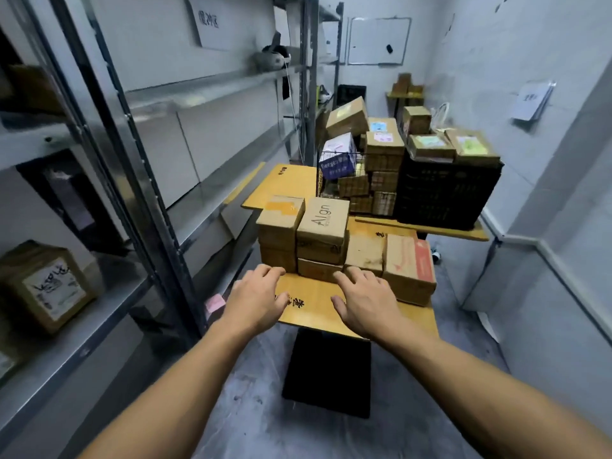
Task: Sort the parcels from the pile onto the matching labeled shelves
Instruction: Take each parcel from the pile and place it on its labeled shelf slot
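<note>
A pile of brown cardboard parcels stands on a small yellow table (pixel 318 313) in front of me. A parcel marked "Algn" (pixel 324 220) tops the middle stack, a flat parcel (pixel 318 270) lies under it, and a red-printed parcel (pixel 410 268) sits at the right. My left hand (pixel 256 298) hovers open just before the left stack (pixel 280 238). My right hand (pixel 366 301) is open too, fingertips close to the flat parcel. Neither hand holds anything. A metal shelf rack (pixel 159 207) runs along the left, with one labeled parcel (pixel 49 286) on a low shelf.
Farther back, more parcels fill a wire basket (pixel 334 180) and top a black crate (pixel 443 193) on a second yellow table. A white label sheet (pixel 207 23) hangs on the left wall, another sheet (pixel 533 101) on the right wall. The aisle floor is grey concrete.
</note>
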Available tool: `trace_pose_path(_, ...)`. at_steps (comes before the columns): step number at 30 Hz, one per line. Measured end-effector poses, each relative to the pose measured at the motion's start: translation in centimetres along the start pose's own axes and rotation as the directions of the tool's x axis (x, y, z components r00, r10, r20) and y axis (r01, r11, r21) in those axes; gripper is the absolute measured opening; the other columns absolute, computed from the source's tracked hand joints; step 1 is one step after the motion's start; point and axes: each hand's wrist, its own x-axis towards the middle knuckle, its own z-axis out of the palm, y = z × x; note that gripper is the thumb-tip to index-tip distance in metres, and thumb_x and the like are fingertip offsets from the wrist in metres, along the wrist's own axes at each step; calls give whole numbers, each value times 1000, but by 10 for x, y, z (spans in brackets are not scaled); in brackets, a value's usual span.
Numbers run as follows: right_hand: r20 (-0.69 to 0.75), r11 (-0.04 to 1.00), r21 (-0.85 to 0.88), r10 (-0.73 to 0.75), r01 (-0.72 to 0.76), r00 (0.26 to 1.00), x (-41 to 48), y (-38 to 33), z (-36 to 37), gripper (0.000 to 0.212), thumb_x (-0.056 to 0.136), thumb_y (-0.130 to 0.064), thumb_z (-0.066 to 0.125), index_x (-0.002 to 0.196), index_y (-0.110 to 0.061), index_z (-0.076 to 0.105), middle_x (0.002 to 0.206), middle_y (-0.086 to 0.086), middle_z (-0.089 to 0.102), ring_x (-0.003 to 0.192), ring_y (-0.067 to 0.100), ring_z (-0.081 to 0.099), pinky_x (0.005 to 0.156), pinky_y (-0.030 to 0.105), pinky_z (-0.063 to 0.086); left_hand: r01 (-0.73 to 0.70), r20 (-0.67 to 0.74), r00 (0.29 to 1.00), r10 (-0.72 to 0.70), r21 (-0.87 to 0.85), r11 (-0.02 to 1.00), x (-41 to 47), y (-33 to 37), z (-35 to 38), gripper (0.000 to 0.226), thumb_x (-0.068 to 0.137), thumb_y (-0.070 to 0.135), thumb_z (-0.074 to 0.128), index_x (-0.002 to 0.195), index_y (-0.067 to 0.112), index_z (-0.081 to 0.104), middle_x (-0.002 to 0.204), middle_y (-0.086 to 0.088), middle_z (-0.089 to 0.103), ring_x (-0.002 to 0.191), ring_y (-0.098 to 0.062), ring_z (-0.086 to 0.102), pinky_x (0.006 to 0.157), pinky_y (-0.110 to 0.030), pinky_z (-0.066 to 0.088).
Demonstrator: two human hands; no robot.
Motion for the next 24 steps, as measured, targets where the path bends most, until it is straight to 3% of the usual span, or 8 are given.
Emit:
trace_pose_path(10,-34,988,147,-33,37,999,162,9,31,48,99,-52,43,140,-28,43,138,3,53,125,28,50,99,45,46,88,-57,994,-90,-26,996,140,-55,19,49,93,45,51,139,30,43,139,3,47,123,-19,47,100,-41,41)
trace_pose_path(18,40,970,223,-112,100,993,301,3,66,51,99,-55,39,145,-33,38,139,4,53,128,27,48,105,46,41,214,-54,976,-212,25,977,255,-95,42,48,95,46,46,140,31,42,139,1,47,121,-21,47,100,-41,41)
trace_pose_path(21,53,969,225,-120,105,991,319,1,82,49,99,-55,39,143,-34,38,137,5,52,127,27,47,104,44,41,283,37,958,-283,7,959,276,-109,62,49,95,45,46,141,29,39,140,-3,46,123,-25,46,101,-44,41)
trace_pose_path(24,45,967,253,-40,27,998,324,-2,88,53,99,-57,39,148,-38,35,141,8,49,131,28,42,106,44,36,380,131,923,-361,-176,908,279,-118,83,58,96,43,49,148,26,31,145,-7,42,130,-26,43,108,-42,37)
